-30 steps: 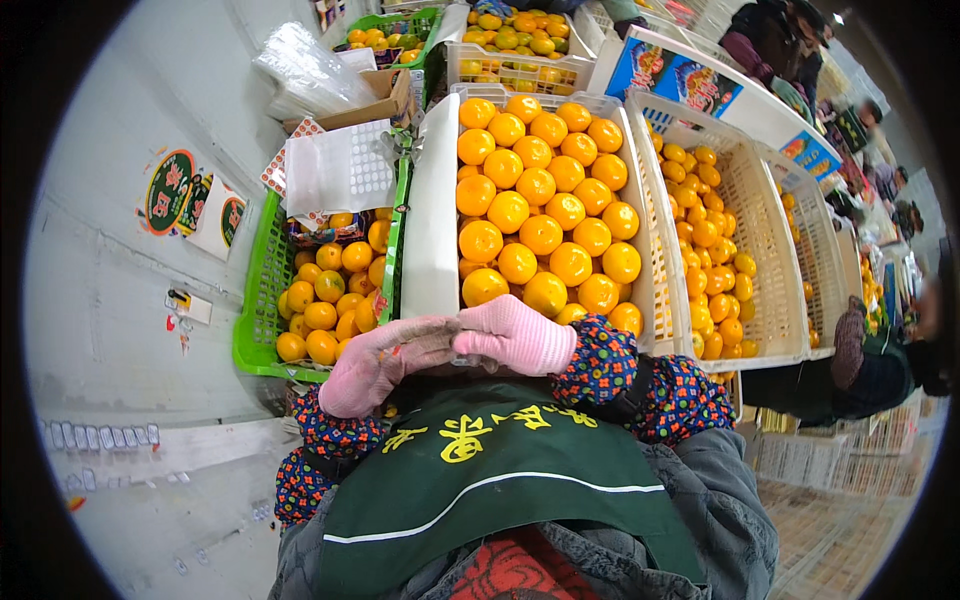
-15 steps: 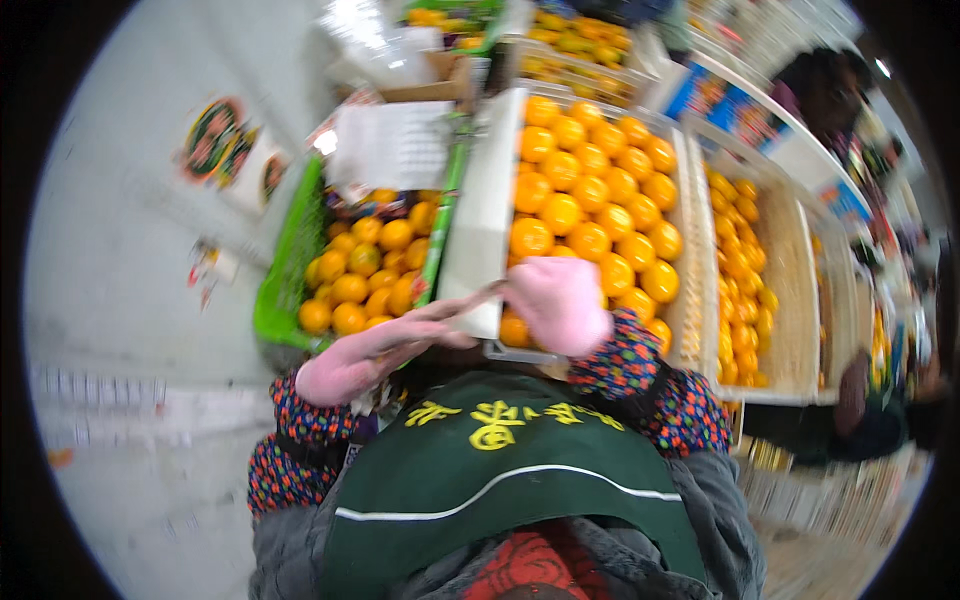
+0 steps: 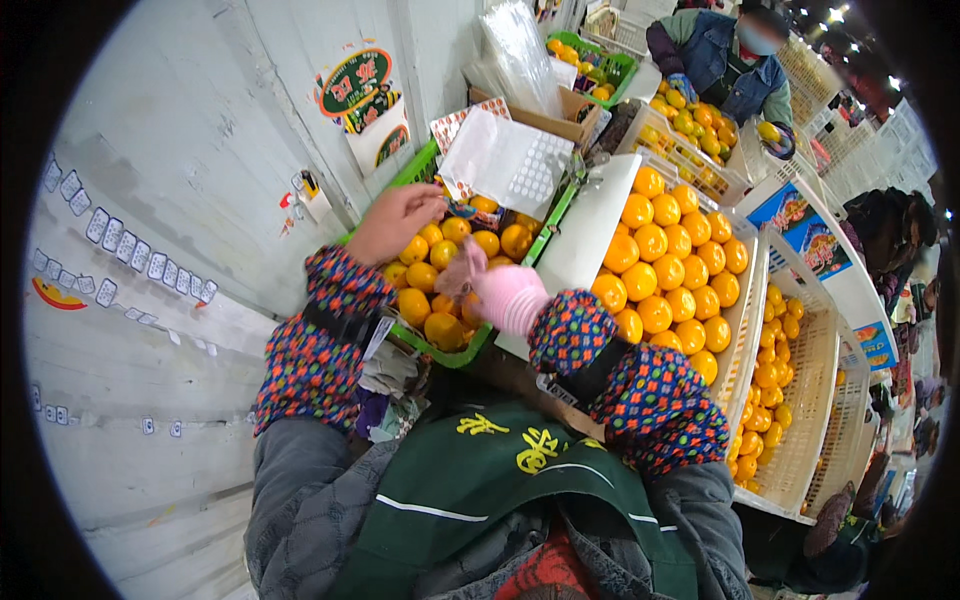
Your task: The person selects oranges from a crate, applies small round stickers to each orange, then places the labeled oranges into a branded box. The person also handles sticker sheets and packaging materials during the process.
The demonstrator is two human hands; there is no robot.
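Left hand [image 3: 395, 220], bare, reaches over the green crate [image 3: 425, 165] of oranges [image 3: 440, 270], fingers drawn together at the edge of a sticker sheet [image 3: 505, 160] lying across the crate's far end; whether it actually pinches the sheet cannot be told. Right hand [image 3: 500, 295], in a pink glove, hovers above the same crate's near corner, fingers loosely curled, apparently empty. A white tray [image 3: 575, 235] of larger oranges [image 3: 665, 275] stands just beside, to the right.
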